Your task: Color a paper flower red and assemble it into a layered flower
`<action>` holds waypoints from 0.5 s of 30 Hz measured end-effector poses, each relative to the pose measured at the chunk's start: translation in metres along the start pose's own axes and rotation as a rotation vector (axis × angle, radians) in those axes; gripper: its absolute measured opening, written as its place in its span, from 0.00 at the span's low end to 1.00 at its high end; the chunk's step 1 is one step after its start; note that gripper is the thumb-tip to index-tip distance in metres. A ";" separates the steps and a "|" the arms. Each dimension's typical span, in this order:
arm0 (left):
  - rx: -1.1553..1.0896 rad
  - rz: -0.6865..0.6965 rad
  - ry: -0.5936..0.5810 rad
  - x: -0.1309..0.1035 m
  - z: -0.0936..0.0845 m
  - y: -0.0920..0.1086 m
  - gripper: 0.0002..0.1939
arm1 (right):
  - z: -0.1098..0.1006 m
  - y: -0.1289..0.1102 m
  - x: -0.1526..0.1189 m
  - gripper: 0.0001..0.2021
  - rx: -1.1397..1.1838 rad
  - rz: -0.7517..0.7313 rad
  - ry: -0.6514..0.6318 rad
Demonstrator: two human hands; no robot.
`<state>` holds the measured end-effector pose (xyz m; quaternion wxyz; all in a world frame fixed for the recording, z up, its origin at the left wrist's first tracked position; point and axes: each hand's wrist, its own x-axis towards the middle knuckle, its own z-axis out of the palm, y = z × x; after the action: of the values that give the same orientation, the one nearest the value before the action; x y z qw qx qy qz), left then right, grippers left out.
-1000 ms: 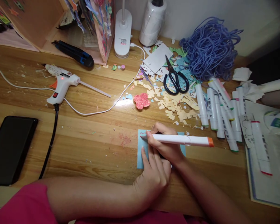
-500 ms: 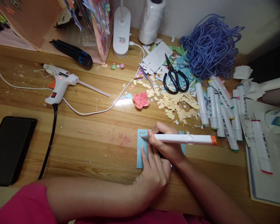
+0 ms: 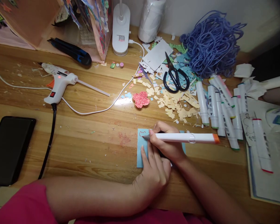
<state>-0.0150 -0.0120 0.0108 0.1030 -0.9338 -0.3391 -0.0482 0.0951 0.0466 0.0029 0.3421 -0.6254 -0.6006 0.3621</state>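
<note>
A white marker point(image 3: 184, 137) with an orange end lies across my right hand point(image 3: 169, 143), pinched between thumb and fingers. Its tip touches a light blue sheet of paper point(image 3: 140, 155) near the top left corner, beside a small wavy red outline. Flat on the same paper rests my left hand point(image 3: 154, 169), fingers stretched out below the tip. Both hands cover much of the sheet. Above them on the table sits a red flower-shaped cutout point(image 3: 141, 100).
Black scissors point(image 3: 175, 76) lie among paper scraps point(image 3: 177, 104). Several markers point(image 3: 213, 107) and a blue cord bundle point(image 3: 212, 46) are at right. A glue gun point(image 3: 59, 82), a utility knife point(image 3: 71, 51) and a phone point(image 3: 11, 151) are at left. A lamp base point(image 3: 121, 31) stands behind.
The marker tip has shifted slightly right along the red outline, lengthening its lower line a little. My left hand stays in place on the paper.
</note>
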 end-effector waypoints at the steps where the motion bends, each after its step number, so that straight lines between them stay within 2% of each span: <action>1: -0.002 -0.002 -0.004 0.000 0.000 0.000 0.14 | 0.000 0.000 0.000 0.14 -0.015 -0.004 -0.003; 15: -0.009 -0.001 -0.027 -0.001 -0.001 0.001 0.12 | 0.001 0.001 0.000 0.14 -0.032 -0.008 -0.012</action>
<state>-0.0152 -0.0132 0.0111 0.0942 -0.9346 -0.3410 -0.0373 0.0953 0.0468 0.0014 0.3297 -0.6264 -0.6108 0.3548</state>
